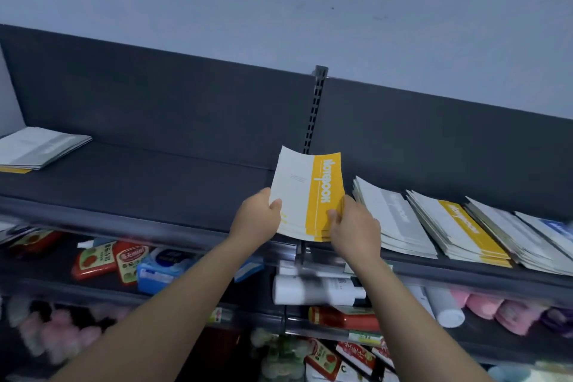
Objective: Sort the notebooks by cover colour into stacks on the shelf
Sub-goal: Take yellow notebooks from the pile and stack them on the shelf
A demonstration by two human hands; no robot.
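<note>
Yellow-banded notebooks [305, 195], small bundle: left hand [259, 217] and right hand [353, 231] each grasping a near corner, thumbs on top, above dark shelf [173, 174]; grey-banded stack [40, 147] far left

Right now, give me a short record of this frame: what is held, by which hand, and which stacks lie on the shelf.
held: yellow-band notebooks, several, above the shelf's front edge
left hand: grips their left edge, thumb on the cover
right hand: grips their lower right corner
top shelf: dark grey
far left: grey-band stack
right of the hands: second grey-band stack, yellow-band stack, blue-cover notebook at the frame edge
sorting: held notebooks not yet set down
</note>
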